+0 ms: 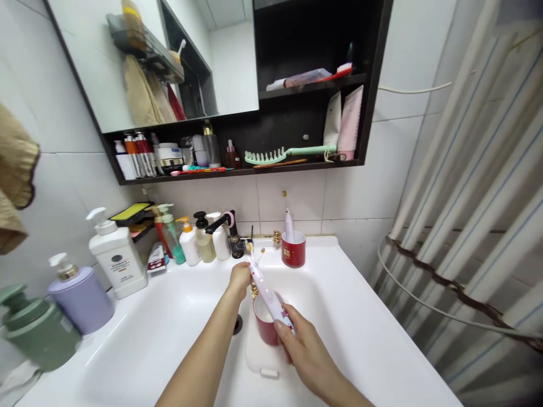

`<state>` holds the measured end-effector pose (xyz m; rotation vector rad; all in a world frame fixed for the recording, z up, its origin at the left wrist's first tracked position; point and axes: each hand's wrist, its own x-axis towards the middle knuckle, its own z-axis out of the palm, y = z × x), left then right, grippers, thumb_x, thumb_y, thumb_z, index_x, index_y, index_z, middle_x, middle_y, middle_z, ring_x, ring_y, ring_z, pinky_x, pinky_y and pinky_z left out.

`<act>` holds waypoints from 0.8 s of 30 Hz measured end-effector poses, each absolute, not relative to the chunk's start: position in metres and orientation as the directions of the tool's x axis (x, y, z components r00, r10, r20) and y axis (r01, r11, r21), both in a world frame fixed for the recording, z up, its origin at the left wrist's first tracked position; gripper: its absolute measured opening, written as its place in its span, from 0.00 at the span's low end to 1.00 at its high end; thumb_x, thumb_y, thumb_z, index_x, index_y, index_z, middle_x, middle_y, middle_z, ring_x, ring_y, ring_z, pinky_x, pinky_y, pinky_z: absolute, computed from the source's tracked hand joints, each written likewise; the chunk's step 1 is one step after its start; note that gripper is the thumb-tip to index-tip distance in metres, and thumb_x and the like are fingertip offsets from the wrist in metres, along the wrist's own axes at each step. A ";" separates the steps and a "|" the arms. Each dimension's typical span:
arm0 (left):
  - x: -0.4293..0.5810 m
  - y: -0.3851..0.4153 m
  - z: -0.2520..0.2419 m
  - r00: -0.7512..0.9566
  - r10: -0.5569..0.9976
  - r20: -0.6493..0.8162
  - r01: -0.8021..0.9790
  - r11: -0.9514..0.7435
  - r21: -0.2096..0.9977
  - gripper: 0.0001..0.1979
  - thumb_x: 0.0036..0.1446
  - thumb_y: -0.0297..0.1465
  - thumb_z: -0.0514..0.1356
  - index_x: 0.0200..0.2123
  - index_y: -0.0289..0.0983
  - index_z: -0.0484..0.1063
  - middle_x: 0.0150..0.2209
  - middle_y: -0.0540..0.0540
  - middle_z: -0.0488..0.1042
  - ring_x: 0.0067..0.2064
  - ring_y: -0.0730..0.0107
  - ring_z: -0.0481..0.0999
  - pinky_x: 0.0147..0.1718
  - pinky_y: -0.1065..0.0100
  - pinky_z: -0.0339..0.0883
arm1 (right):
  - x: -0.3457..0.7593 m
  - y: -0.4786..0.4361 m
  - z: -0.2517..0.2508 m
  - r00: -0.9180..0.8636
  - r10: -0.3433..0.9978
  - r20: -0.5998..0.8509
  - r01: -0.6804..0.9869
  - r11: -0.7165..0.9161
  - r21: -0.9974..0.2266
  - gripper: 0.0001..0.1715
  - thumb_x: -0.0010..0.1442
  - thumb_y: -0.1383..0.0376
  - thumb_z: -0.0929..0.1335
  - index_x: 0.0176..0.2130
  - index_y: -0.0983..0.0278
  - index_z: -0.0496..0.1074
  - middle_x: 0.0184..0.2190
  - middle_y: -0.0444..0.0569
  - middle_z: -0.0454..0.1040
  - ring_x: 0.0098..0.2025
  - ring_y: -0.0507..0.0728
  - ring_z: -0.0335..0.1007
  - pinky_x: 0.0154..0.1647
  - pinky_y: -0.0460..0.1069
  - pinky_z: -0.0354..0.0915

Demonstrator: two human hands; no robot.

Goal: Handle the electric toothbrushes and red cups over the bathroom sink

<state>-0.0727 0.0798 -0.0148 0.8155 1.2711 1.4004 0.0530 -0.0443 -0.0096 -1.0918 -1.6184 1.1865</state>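
Note:
A pale pink electric toothbrush [266, 291] slants over the sink, its head toward the faucet. My right hand [303, 345] is wrapped round its patterned lower handle. At the brush's upper end is my left hand [241, 278], fingers closed near the neck; what they pinch is too small to make out. Below the toothbrush, a red cup [266, 329] with a gold handle stands on a white board [259, 360] over the basin. Another red cup [293, 250] at the back of the sink holds a second pink toothbrush [289, 225].
A black faucet [234, 234] rises behind the basin [169, 333]. Pump bottles [117, 257] line the back and left edge. Above hangs a dark cabinet [237, 172] with a mirror, a green hairbrush and tubes. A striped curtain [458, 186] hangs at the right.

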 end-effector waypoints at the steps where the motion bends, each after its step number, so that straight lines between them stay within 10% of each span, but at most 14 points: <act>1: -0.080 0.068 -0.012 -0.223 0.960 -0.171 -0.286 0.104 0.953 0.05 0.38 0.20 0.55 0.15 0.32 0.62 0.14 0.51 0.63 0.19 0.76 0.65 0.23 0.73 0.60 | 0.051 -0.045 -0.010 -0.290 0.951 0.106 0.162 0.158 -0.974 0.18 0.51 0.58 0.55 0.41 0.64 0.57 0.19 0.39 0.56 0.16 0.45 0.51 0.16 0.41 0.52; 9: -0.103 0.025 -0.005 -0.029 0.974 -0.226 -0.689 0.144 0.710 0.06 0.43 0.23 0.54 0.18 0.32 0.60 0.15 0.50 0.64 0.19 0.79 0.66 0.23 0.74 0.63 | 0.043 -0.060 -0.027 -0.327 0.942 -0.073 0.222 0.001 -0.975 0.22 0.49 0.54 0.56 0.39 0.66 0.57 0.16 0.37 0.55 0.13 0.45 0.50 0.15 0.42 0.50; 24: -0.096 0.026 -0.011 -0.081 0.973 -0.215 -0.679 0.104 0.727 0.06 0.43 0.25 0.55 0.18 0.32 0.60 0.14 0.52 0.62 0.18 0.79 0.65 0.20 0.75 0.61 | 0.043 -0.060 -0.035 -0.341 0.929 -0.141 0.203 -0.074 -0.976 0.18 0.50 0.57 0.56 0.37 0.67 0.57 0.18 0.38 0.57 0.14 0.44 0.50 0.16 0.42 0.51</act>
